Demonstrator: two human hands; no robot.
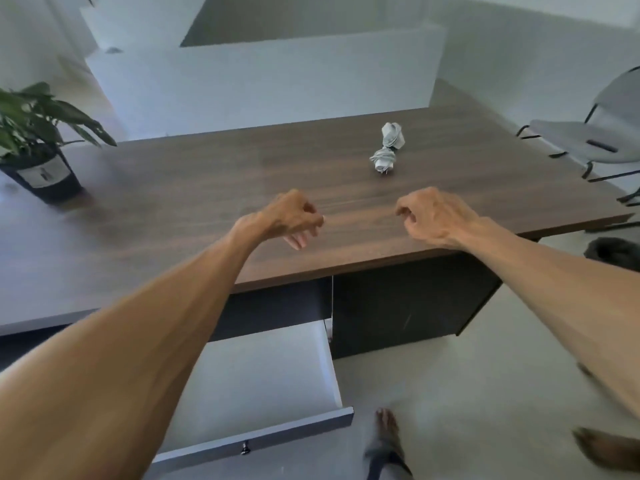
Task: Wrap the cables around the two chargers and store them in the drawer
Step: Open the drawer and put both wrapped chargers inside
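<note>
Two white chargers lie end to end on the brown desk [207, 181], each with its cable wound around it: the far charger [392, 134] and the near charger [382, 160], whose prongs point toward me. Both hands hover over the desk's front part, well short of the chargers. My left hand [291, 218] has loosely curled fingers and holds nothing. My right hand [433, 216] is the same, fingers bent, empty. Below the desk edge the drawer [329, 362] stands pulled out, its white inside bare where visible; my left forearm covers part of it.
A potted plant [38, 147] stands at the desk's left end. A grey chair [595, 133] sits to the right of the desk. A dark cabinet panel [408, 299] is beside the drawer. My bare foot [386, 431] is on the floor near the drawer front.
</note>
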